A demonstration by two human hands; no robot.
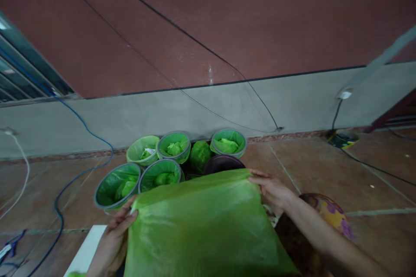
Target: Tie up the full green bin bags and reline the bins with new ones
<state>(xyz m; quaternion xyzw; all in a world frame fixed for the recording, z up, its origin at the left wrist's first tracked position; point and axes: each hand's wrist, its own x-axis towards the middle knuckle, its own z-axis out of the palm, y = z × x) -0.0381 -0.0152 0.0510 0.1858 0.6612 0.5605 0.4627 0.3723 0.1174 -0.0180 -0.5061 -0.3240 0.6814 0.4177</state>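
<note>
A large green plastic bag (201,225) is spread out in front of me. My left hand (117,233) pinches its upper left corner, fingers closed on the film. My right hand (271,190) grips the upper right corner. Just beyond the bag stands a dark brown bin (223,163) without a liner, partly hidden by the bag's top edge. Several bins lined with green bags stand around it, among them one at the left front (117,188) and one at the back right (229,142). A crumpled green bag (200,154) lies between the bins.
A blue cable (82,173) and a white cable (22,169) run over the tiled floor at left. A wall socket with a black lead (343,94) is at right. A white board edge (86,249) lies by my left hand. A colourful cloth (328,212) sits under my right arm.
</note>
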